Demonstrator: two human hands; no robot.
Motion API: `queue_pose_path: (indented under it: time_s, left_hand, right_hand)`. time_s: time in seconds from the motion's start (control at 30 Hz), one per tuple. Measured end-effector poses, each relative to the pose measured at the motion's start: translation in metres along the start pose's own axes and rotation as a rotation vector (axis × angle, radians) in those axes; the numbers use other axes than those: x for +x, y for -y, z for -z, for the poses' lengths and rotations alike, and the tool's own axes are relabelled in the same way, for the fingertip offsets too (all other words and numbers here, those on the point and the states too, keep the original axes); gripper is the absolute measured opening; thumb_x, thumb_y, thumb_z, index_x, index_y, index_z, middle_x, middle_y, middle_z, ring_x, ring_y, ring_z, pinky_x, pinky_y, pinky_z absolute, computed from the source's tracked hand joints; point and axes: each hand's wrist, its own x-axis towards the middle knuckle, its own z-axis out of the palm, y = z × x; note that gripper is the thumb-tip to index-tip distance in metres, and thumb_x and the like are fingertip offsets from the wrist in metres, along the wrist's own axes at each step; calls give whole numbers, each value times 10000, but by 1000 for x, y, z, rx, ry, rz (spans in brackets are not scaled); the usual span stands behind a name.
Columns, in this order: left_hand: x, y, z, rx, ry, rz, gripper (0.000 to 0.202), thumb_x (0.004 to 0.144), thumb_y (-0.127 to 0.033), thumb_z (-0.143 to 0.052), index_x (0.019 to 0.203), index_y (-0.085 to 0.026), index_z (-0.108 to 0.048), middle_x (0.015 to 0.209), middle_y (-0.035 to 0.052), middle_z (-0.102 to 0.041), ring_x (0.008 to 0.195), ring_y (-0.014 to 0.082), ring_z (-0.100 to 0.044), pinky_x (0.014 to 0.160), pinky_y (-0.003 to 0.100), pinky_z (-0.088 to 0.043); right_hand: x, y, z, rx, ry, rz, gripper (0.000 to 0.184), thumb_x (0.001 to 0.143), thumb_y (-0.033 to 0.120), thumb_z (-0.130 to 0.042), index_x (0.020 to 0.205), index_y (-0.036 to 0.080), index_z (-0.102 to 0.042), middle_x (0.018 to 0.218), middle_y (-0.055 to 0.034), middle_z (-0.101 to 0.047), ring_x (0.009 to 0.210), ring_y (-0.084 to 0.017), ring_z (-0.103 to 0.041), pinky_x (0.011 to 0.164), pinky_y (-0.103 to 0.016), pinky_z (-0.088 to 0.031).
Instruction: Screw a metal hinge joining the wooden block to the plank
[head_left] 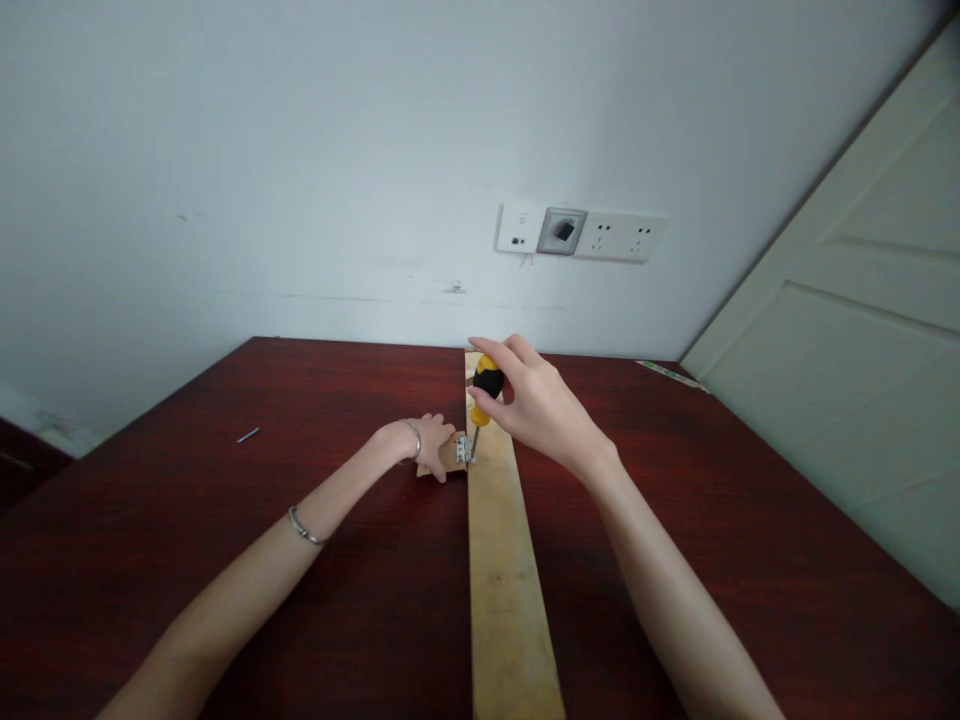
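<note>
A yellow and black screwdriver (pixel 489 378) is gripped by its handle in my right hand (pixel 531 392). Its shaft points down, with the tip at a small metal hinge (pixel 463 449). That hinge lies across the edge of a long wooden board (pixel 504 560) and a small brown piece (pixel 451 458) beside it, which could be wood or cardboard. My left hand (pixel 433 443) rests on the small piece with its fingers apart. Whether a screw sits under the tip is too small to tell.
All this lies on a dark red tabletop (pixel 337 400). A thin metal rod-like item (pixel 248 435) is at the left, and a flat pale strip (pixel 671 376) at the far right edge. Behind stands a white wall with sockets (pixel 619 236); a white panelled door (pixel 862 300) borders the right.
</note>
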Motion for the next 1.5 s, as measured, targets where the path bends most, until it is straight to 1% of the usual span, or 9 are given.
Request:
queue_pose_path:
  time_s: [0.07, 0.23, 0.43, 0.6, 0.67, 0.83, 1.03, 1.3, 1.5]
  left_hand:
    - [0, 0, 0, 0, -2, 8, 935, 516, -567, -704, 1315, -162, -437, 1284, 170, -452, 1159, 348, -441, 921, 423, -428]
    - [-3, -2, 3, 11, 17, 19, 918, 534, -535, -711, 1320, -154, -431, 1292, 181, -440, 1160, 350, -439, 917, 422, -431]
    - [-1, -1, 2, 18, 25, 20, 900, 534, -527, -713, 1306, -149, -446, 1285, 189, -449, 1150, 344, -454, 907, 415, -442]
    - [-1, 0, 0, -1, 6, 25, 906, 521, -560, -703, 1303, -175, -453, 1281, 182, -451, 1153, 359, -450, 885, 443, -454]
    - [-1, 1, 0, 5, 9, 22, 907, 515, -557, -706, 1302, -183, -455, 1277, 174, -455, 1157, 357, -446, 893, 447, -450]
    - [-1, 0, 0, 8, 16, 27, 920, 512, -543, -713, 1307, -161, -452, 1282, 191, -448, 1151, 364, -450, 895, 446, -448]
    - [-4, -4, 3, 16, 23, 48, 920, 510, -532, -717, 1322, -200, -439, 1305, 162, -444, 1182, 357, -430, 922, 439, -430]
    - [-11, -9, 7, 9, 35, 39, 883, 538, -514, -721, 1297, -152, -452, 1309, 189, -426, 1160, 354, -446, 899, 430, -446]
    - [-11, -11, 5, -5, 27, 51, 935, 532, -518, -728, 1334, -154, -412, 1340, 186, -413, 1189, 344, -431, 928, 424, -431]
  right_hand:
    - [0, 2, 1, -36, 2, 5, 502, 836, 265, -506, 1322, 175, -423, 1050, -91, -560, 702, -144, -540, 676, -299, -460]
    - [0, 1, 1, -84, 7, -19, 450, 839, 391, -529, 1258, 232, -489, 1046, -86, -554, 678, -143, -538, 613, -285, -440]
    - [-1, 1, 2, -43, 6, -4, 505, 837, 255, -499, 1330, 195, -411, 1061, -93, -566, 715, -145, -551, 671, -292, -452]
    - [0, 2, 2, -64, 15, -17, 414, 842, 355, -527, 1237, 229, -507, 1055, -85, -564, 705, -146, -555, 614, -276, -442]
    - [0, 2, 1, -27, 19, -10, 394, 853, 318, -516, 1236, 227, -508, 1053, -85, -560, 716, -144, -558, 641, -278, -454]
    - [-1, 0, 1, 30, 10, 21, 501, 827, 207, -510, 1319, 177, -424, 1070, -102, -570, 782, -162, -560, 743, -315, -469]
    - [0, -1, 2, 33, 38, 6, 441, 842, 327, -554, 1267, 229, -490, 1049, -88, -583, 767, -165, -576, 706, -316, -478]
    - [1, -6, 0, 99, -66, 13, 529, 839, 264, -529, 1344, 175, -402, 1119, -115, -620, 963, -236, -602, 840, -383, -470]
    - [0, -10, 12, 111, -150, -59, 573, 809, 282, -544, 1350, 172, -388, 982, -95, -656, 791, -208, -616, 764, -357, -467]
